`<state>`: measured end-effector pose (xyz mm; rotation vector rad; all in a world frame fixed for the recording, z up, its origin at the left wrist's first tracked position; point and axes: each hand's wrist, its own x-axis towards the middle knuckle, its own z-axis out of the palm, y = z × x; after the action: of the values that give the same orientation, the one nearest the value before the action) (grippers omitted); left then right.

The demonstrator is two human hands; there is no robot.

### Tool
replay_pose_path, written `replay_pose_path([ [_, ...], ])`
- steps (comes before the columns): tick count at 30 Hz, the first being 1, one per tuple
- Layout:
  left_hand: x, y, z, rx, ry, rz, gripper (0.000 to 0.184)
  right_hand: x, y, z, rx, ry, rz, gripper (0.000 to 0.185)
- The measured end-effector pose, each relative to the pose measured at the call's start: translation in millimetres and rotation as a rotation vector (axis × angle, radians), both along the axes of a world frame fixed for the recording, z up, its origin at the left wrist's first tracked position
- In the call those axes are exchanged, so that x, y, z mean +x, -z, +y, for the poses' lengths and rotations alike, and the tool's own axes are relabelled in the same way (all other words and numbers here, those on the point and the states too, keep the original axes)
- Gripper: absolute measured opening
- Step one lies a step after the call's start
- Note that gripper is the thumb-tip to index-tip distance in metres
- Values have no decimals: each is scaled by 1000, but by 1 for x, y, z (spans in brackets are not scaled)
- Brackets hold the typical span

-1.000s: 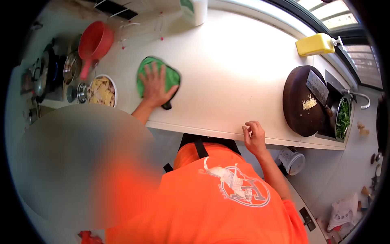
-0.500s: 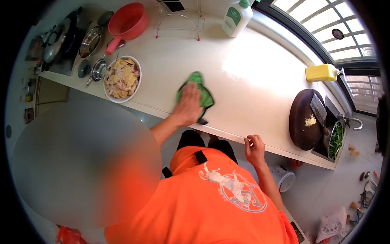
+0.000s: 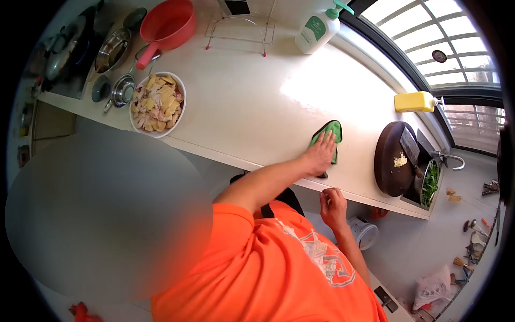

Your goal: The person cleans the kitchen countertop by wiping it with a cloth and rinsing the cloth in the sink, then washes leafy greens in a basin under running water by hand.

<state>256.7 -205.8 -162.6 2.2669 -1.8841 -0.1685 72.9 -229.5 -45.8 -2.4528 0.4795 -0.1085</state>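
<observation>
Green cloth (image 3: 331,129) has slid rightward along the counter (image 3: 236,112), under the left hand (image 3: 320,154), grip flat; the right hand (image 3: 334,206) curls, its closure unclear. White bowl (image 3: 183,102) holds pale chopped pieces (image 3: 156,103).

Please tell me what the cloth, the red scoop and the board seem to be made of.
Cloth: soft fabric, perhaps microfibre, matte; it looks limp and has a dark edging.
Red scoop: probably smooth plastic, judging by its one even colour.
Board: likely wood, fairly dull, from its thick, brown look; grain unclear.
</observation>
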Motion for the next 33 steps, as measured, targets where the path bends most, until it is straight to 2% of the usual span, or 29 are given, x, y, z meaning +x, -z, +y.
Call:
replay_pose_path([
  [2, 31, -4, 25, 95, -22, 24, 65, 2, -4, -2, -13, 42, -14, 10],
  [4, 77, 27, 80, -312, -303, 410, 60, 5, 0, -4, -13, 60, -51, 7],
  [5, 105, 32, 115, -365, -355, 183, 59, 3, 3, -2, 9, 77, -55, 6],
  [6, 129, 26, 142, -334, -492, 115, 61, 0, 7, 1, 35, 89, -48, 6],
  [7, 164, 63, 162, -488, -644, 92, 65, -1, 12, 4, 62, 75, -50, 6],
  [8, 189, 36, 182, -316, -767, -22, 74, 1, 17, 9, 85, 63, -56, 6],
  [9, 207, 14, 191, -250, -923, -80, 84, 3, 19, 14, 105, 57, -62, 6],
  [11, 250, 6, 192, -123, -1147, -65, 91, 12, 15, 23, 107, 9, -36, 8],
  [14, 274, 1, 164, -78, -1103, -104, 81, 19, 15, 25, 111, -62, -18, 10],
  [15, 271, 3, 154, -101, -953, -150, 75, 24, 13, 24, 102, -81, -26, 10],
  [16, 259, 7, 147, -226, -752, -114, 72, 24, 10, 25, 101, -92, -26, 10],
  [18, 220, -3, 135, -93, -395, -23, 69, 24, 7, 22, 80, -75, -21, 10],
  [20, 173, -12, 143, -128, -121, 110, 61, 21, 5, 16, 88, -25, -10, 10],
  [21, 160, -11, 152, -87, -95, 115, 74, 19, 3, 15, 106, 15, -9, 10],
  [24, 186, -10, 185, -144, -387, 183, 94, 8, 5, 6, 91, 63, -15, 9],
  [26, 230, 4, 201, -192, -574, -18, 111, 0, 10, 5, 124, 86, 5, 8],
  [28, 267, -6, 193, 51, -797, -84, 115, -1, 14, 7, 156, 103, 10, 7],
  [31, 276, -5, 148, 106, -791, -113, 116, -5, 12, 12, 125, 67, -11, 8],
  [33, 238, 0, 115, 6, -572, -109, 115, -15, 10, 14, 127, 90, -8, 9],
])
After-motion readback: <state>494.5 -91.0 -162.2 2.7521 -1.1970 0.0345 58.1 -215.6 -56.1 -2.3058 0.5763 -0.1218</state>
